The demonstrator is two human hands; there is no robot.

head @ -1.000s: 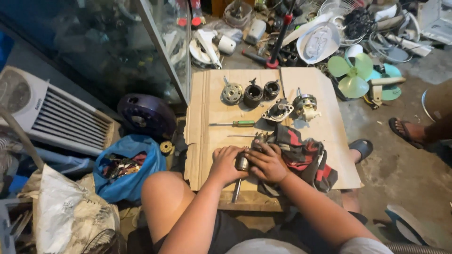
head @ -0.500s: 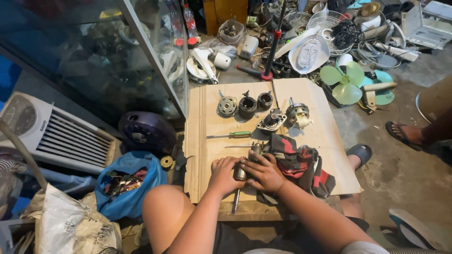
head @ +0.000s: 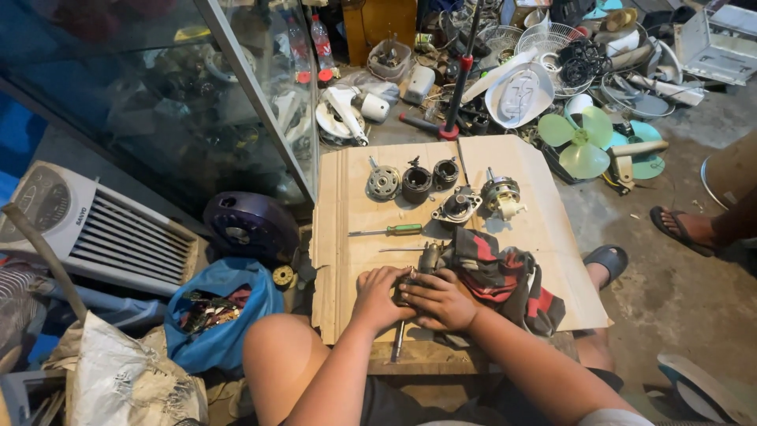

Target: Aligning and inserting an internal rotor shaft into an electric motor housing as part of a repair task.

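While both hands clamp a small metal part [head: 408,290] at 6 o'clock on the cardboard [head: 347,205], left hand [head: 380,296] and right hand [head: 438,300] closed on it, fitting seems underway; the screwdriver [head: 388,230] lies at 11 o'clock.

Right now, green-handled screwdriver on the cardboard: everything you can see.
The green-handled screwdriver has a thin metal shaft with a translucent green, plastic-looking handle. It lies flat on the brown cardboard sheet, nearly level across the picture, handle to the right, tip to the left. It sits above both hands, untouched, below the round grey metal motor cover.
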